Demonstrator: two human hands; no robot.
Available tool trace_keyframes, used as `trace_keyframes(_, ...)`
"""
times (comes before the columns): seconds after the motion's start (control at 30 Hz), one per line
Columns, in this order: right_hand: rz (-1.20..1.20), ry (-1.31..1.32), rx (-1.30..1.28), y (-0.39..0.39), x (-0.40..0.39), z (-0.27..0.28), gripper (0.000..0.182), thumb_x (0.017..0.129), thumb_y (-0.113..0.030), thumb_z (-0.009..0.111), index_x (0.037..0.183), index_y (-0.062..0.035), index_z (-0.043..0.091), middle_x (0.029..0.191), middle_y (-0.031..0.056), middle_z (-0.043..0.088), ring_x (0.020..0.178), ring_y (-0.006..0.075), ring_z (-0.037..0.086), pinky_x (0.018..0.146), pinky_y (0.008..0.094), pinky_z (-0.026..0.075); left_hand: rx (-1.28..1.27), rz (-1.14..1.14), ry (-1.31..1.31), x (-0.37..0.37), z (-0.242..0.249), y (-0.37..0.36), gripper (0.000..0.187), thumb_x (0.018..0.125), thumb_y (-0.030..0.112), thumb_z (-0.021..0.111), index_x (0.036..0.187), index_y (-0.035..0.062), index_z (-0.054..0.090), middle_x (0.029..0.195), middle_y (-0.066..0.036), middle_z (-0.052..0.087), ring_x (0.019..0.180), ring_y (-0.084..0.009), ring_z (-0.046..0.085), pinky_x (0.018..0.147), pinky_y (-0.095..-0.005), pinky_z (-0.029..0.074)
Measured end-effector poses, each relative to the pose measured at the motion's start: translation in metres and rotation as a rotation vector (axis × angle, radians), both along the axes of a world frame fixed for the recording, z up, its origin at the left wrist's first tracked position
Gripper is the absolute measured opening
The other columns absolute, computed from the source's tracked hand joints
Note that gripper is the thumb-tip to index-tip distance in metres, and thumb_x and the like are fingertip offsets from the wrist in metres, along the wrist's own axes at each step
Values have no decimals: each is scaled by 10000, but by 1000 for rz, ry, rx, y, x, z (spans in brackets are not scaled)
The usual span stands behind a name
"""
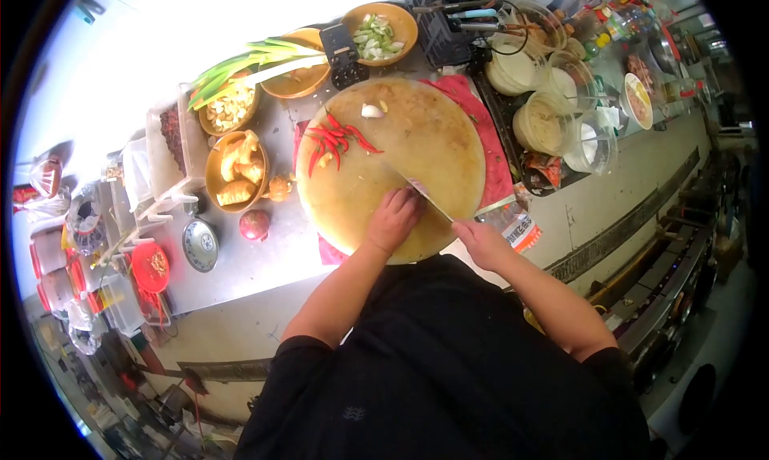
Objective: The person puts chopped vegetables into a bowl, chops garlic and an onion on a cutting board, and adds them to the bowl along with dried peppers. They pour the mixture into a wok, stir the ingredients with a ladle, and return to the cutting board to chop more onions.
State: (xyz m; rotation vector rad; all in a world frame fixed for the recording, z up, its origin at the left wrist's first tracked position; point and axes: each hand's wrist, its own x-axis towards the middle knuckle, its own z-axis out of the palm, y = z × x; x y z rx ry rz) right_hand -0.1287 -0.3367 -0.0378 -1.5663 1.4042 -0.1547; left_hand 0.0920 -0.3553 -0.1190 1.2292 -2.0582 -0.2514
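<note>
A large round cutting board (432, 131) lies on a red cloth (493, 159). My right hand (478, 241), near the board's lower right edge, grips the handle of a knife (435, 206), whose blade points up and left. Beside the blade, my left hand (395, 217) rests on the board with its fingers curled; a small dark piece shows at the fingertips, too small to name. Red chillies (335, 138) lie at the board's left, with a white garlic clove (371, 110) above them to the right.
Left of the board are a bowl of ginger (210, 171), a red onion (255, 225) and a patterned metal dish (200, 245). Leeks (248, 63) span bowls at the upper left. A bowl of chopped scallion (408, 23) stands above. Plastic tubs (525, 123) stand at the right.
</note>
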Motion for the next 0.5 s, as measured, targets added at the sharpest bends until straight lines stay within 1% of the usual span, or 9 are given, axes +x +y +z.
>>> trace_keyframes(0.13, -3, -14, 34, 5, -4, 28, 404, 961, -358, 455, 1192, -54, 585, 1037, 241, 633, 974, 409, 600, 840, 426, 478, -51, 11, 32, -1, -15, 2, 338, 726, 114, 710, 1049, 57, 629, 1051, -81, 593, 990, -284, 558, 859, -366, 483)
trace_keyframes(0.2, 6, 92, 10, 20, -4, 46, 404, 962, -363, 452, 1196, -63, 587, 1039, 239, 634, 970, 414, 600, 843, 429, 478, 33, 58, 130, -2, -18, 2, 321, 732, 115, 700, 1045, 76, 637, 1039, -81, 594, 984, -281, 561, 858, -373, 482)
trace_keyframes(0.23, 8, 95, 9, 23, -4, 49, 404, 962, -363, 452, 1196, -63, 587, 1039, 239, 634, 970, 414, 600, 843, 429, 478, 32, 59, 133, -1, -15, 1, 321, 732, 115, 700, 1045, 76, 637, 1039, -81, 594, 984, -281, 561, 858, -373, 482)
trace_keyframes(0.3, 11, 78, 43, 27, -3, 51, 408, 966, -370, 436, 1205, -73, 580, 1043, 242, 631, 963, 424, 597, 840, 452, 474, 28, 1, 75, 2, -9, 2, 338, 740, 112, 693, 1073, 99, 638, 1051, -87, 597, 980, -286, 562, 858, -378, 483)
trace_keyframes(0.4, 40, 126, 56, 23, 2, 50, 416, 969, -377, 419, 1208, -72, 570, 1044, 250, 626, 959, 434, 593, 840, 469, 470, 69, 39, 100, 2, -10, 3, 360, 742, 107, 686, 1099, 113, 635, 1062, -91, 598, 998, -285, 563, 883, -386, 482)
trace_keyframes(0.5, 42, 187, 85, 19, 9, 37, 418, 971, -380, 407, 1207, -73, 564, 1028, 259, 625, 962, 435, 591, 835, 475, 467, 45, 47, 100, 2, -7, -1, 376, 741, 108, 688, 1112, 111, 631, 1092, -93, 599, 1031, -291, 564, 908, -394, 480)
